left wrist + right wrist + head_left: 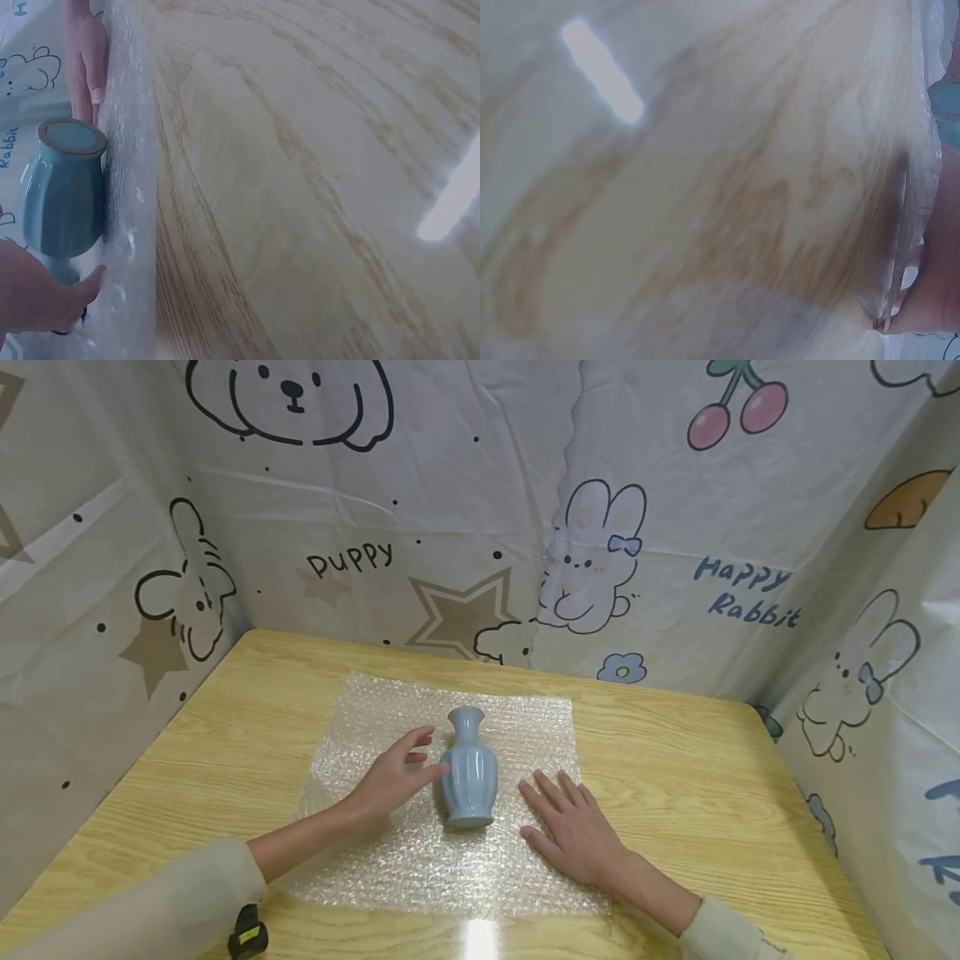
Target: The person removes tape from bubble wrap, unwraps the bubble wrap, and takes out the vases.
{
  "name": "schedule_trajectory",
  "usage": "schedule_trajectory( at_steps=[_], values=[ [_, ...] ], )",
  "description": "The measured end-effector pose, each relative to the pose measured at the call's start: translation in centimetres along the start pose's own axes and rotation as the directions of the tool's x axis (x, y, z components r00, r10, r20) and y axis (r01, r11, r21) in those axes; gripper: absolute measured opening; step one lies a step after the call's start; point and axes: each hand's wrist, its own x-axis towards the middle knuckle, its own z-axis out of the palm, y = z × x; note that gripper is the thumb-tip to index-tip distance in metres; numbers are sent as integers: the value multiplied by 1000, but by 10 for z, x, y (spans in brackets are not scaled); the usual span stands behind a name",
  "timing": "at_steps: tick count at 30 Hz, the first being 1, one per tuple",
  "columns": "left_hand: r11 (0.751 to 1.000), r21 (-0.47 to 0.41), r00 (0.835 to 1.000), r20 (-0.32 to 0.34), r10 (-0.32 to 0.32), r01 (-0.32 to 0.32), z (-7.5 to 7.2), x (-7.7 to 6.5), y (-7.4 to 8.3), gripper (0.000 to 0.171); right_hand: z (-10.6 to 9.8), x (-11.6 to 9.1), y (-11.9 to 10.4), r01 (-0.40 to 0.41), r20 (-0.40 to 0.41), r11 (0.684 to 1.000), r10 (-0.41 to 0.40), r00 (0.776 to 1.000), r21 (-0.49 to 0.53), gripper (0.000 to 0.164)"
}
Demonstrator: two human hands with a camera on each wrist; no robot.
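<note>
A light blue ribbed vase (470, 777) lies on its side on a sheet of bubble wrap (420, 877), mouth pointing away and base towards me. My left hand (393, 777) is at the vase's left side with fingers apart and loosely bent. Its thumb tip meets the vase's edge in the head view; whether it touches, I cannot tell. To the right of the vase, my right hand (577, 835) rests palm down on the wrap's right part, fingers spread. In the left wrist view, the vase's round base (73, 137) faces the camera.
The wrap lies on a yellow wood-grain table (675, 760). Printed cloth (450, 485) with cartoon animals hangs behind the table and along both sides. A small dark object with a yellow patch (247, 935) shows below the left sleeve.
</note>
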Motion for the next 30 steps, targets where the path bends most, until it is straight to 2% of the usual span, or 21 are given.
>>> schedule_trajectory(
  at_steps=[7, 14, 21, 30],
  values=[
    [1000, -4, 1000, 0, -22, 22, 5, 4, 2, 78, -1, 0, 0, -2, -1, 1000, 2, 1000, -3, 60],
    [1000, -21, 1000, -1, -11, 11, 11, 7, 4, 79, -1, 0, 0, -3, 8, 1000, 3, 1000, -8, 61],
    [999, -18, 999, 2, -41, 41, 14, 9, 6, 83, -2, 0, 0, -5, 14, 1000, 5, 1000, -8, 60],
    [998, -47, 999, 16, -37, 38, 21, 13, 7, 84, -1, 0, 0, -7, 10, 1000, 7, 1000, 3, 60]
  ],
)
